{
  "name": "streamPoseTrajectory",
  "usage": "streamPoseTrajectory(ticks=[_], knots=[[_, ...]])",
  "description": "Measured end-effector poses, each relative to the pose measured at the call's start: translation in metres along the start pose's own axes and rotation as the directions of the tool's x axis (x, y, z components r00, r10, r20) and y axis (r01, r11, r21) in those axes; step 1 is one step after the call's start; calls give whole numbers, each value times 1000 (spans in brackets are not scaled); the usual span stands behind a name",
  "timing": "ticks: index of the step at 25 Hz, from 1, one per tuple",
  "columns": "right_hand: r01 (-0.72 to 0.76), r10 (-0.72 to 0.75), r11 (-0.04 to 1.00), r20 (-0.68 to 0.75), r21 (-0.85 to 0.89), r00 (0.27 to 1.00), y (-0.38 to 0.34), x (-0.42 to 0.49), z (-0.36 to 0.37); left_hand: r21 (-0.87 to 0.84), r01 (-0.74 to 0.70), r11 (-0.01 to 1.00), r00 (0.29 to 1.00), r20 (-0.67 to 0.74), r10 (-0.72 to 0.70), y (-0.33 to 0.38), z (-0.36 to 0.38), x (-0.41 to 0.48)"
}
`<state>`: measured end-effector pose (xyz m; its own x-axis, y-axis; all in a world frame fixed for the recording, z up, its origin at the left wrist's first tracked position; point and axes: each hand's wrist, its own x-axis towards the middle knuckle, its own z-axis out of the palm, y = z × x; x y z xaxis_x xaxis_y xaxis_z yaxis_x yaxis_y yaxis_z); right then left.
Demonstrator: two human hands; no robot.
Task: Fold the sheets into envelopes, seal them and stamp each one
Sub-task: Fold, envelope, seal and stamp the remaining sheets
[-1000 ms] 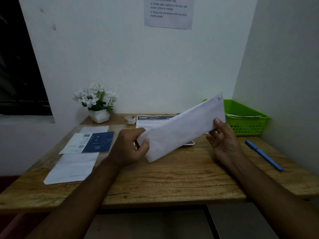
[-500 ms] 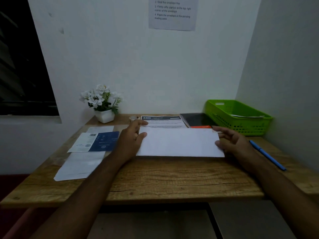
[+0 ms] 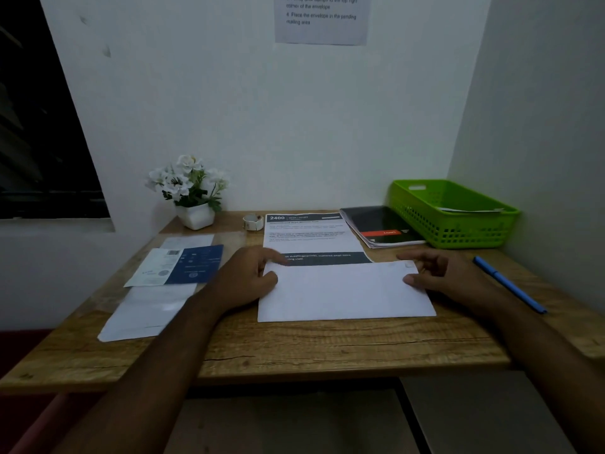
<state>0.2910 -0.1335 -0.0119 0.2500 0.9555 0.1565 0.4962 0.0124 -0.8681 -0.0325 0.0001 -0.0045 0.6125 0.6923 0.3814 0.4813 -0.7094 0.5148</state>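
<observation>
- white envelope [image 3: 347, 293] flat on wooden table [image 3: 294, 348], long side twd person
- L hand [image 3: 242, 280] at envelope's L end: thumb resting on top, fingers relaxed over far-L corner, no pinch
- R hand [image 3: 448, 276] at envelope's R end: thumb on edge, fingers loosely curled just past far-R corner
- printed sheet [image 3: 307, 237] just behind envelope, near edge hidden by it
- blue pen [image 3: 509, 283] R of envelope; green basket [image 3: 458, 221] behind-R; blue/white leaflet [image 3: 176, 265] to L

L hand [image 3: 244, 276] & R hand [image 3: 438, 278] press envelope [image 3: 343, 294] flat on desk [image 3: 294, 350].

White envelope [image 3: 343, 291] flat on desk, long edge toward person.
</observation>
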Motion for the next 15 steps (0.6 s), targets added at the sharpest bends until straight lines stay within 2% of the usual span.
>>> streamPoseTrajectory(ticks=[4,15], knots=[[13,-7,976,29,-218,1000,-2,0,3,150,-4,989,994,105,-12,-8,2,1],[2,6,966,28,-259,1000,8,5,5,357,-16,934,999,34,4,-8,5,6]])
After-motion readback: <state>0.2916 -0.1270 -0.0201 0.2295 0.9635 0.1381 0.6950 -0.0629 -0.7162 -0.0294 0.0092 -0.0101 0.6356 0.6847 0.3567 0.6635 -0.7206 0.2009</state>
